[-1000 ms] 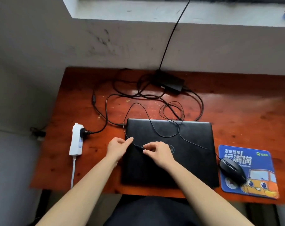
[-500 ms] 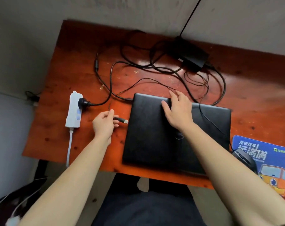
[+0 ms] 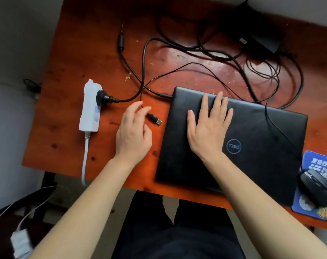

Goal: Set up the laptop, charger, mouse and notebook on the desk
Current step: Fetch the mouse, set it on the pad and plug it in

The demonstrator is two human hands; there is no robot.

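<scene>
A shut black laptop (image 3: 252,156) lies on the red-brown wooden desk (image 3: 69,139). My right hand (image 3: 209,126) rests flat on its lid with straight fingers. My left hand (image 3: 133,133) hovers just left of the laptop, its fingers loosely spread. The mouse's USB plug (image 3: 155,119) lies on the desk at its fingertips, and its thin cable runs past the fingers. The black charger brick (image 3: 259,40) sits at the back. Its cord enters the laptop's left rear corner, and its mains plug (image 3: 102,97) sits in a white power strip (image 3: 89,109). The black mouse (image 3: 316,187) rests on a blue pad (image 3: 315,161).
Loose black cables loop over the desk behind the laptop. The power strip's white lead hangs over the front edge at the left. My dark-trousered legs show below the desk's front edge. White cables lie on the floor at lower left.
My left hand has opened, and the USB plug it pinched now lies on the desk. My right hand stays flat on the lid. The camera has tilted down and closer.
</scene>
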